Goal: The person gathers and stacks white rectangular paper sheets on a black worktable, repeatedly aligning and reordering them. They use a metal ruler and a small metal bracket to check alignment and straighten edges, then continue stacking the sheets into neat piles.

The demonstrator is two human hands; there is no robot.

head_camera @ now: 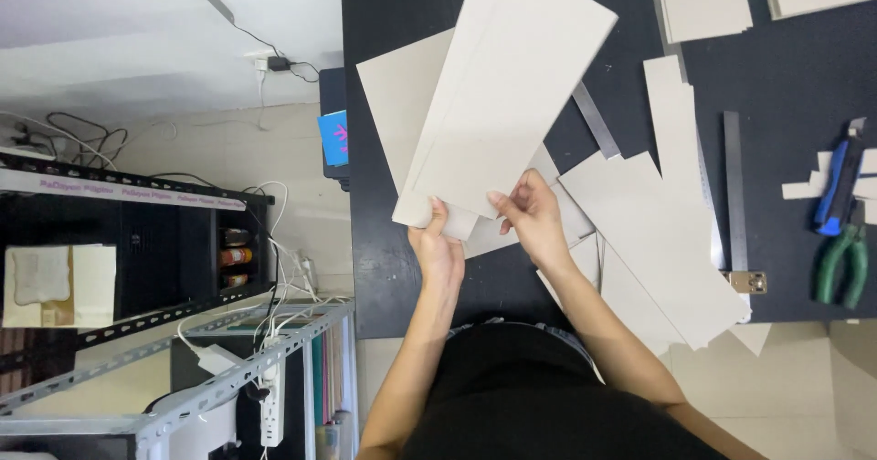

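A person's 2 bare hands hold a fanned stack of long grey cardboard strips point(498, 95) above a dark work surface point(786, 76).

The left hand point(437, 250) pinches the stack's lower corner, its grip closed on the card; the right hand point(533, 218), just beside it, also has its grip closed on the lower edge, thumb on top. The stack tilts up and away from the hands, over the surface. Right of the stack, more loose grey cardboard sheets point(658, 241) lie overlapping on the surface, with a steel ruler point(734, 190) beyond them. Farther right of the stack rest a blue utility knife point(839, 186) and green-handled pliers point(845, 264). Left of the stack, off the surface, stands a metal shelf rack point(228, 378) with white cables.
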